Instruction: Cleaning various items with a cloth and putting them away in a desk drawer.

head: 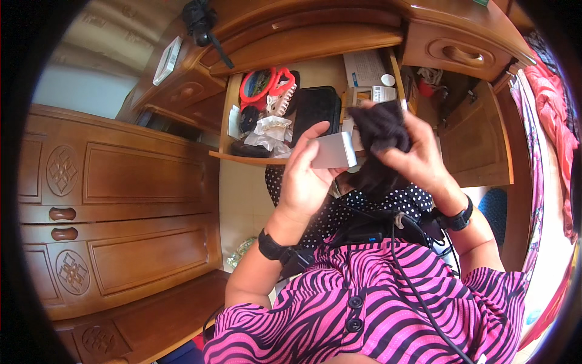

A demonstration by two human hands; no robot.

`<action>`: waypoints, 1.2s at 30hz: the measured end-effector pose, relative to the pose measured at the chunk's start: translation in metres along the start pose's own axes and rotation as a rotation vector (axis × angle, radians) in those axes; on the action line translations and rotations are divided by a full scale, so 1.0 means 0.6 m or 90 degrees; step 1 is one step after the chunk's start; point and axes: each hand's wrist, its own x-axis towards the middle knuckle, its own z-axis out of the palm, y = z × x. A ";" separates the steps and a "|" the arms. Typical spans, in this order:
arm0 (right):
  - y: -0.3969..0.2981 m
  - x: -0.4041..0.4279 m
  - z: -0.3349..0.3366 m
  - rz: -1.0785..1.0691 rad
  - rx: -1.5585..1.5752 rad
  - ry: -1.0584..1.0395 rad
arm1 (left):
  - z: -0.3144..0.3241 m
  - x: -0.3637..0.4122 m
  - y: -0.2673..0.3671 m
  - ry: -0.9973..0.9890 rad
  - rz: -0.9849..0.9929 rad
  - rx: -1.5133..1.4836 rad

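Observation:
My left hand (305, 177) grips a small silver-grey box (334, 151), holding it up over the front edge of an open wooden drawer (261, 160). Bunched in my right hand (420, 152) is a dark cloth (382, 132), its lower end hanging towards my lap. The cloth and the box are close together but apart. Behind them in the drawer lie a black zip case (317, 107), a red-framed mirror (257, 85), a pale hair claw clip (282, 101) and clear plastic bags (273, 141).
A cabinet door (475, 136) stands open at the right, beside hanging clothes (552, 104). Wooden cupboard doors (145, 175) line the left. On the desk top rest a folded black umbrella (199, 25) and a white box (168, 60). A cable (409, 282) runs down my shirt.

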 end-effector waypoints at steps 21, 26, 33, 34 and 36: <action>-0.020 -0.020 0.040 -0.331 -0.525 -0.117 | 0.041 0.011 -0.042 0.074 0.130 0.204; -0.013 -0.024 0.033 -0.364 -0.509 -0.130 | 0.027 0.018 -0.038 0.058 0.080 0.160; 0.000 -0.015 0.047 -0.292 -0.473 -0.071 | 0.079 0.010 -0.006 0.058 -0.021 0.015; 0.000 -0.014 0.046 -0.281 -0.499 -0.069 | 0.072 0.010 -0.004 0.044 -0.008 0.017; -0.001 -0.013 0.047 -0.253 -0.555 -0.066 | 0.055 0.013 0.005 0.038 0.031 0.053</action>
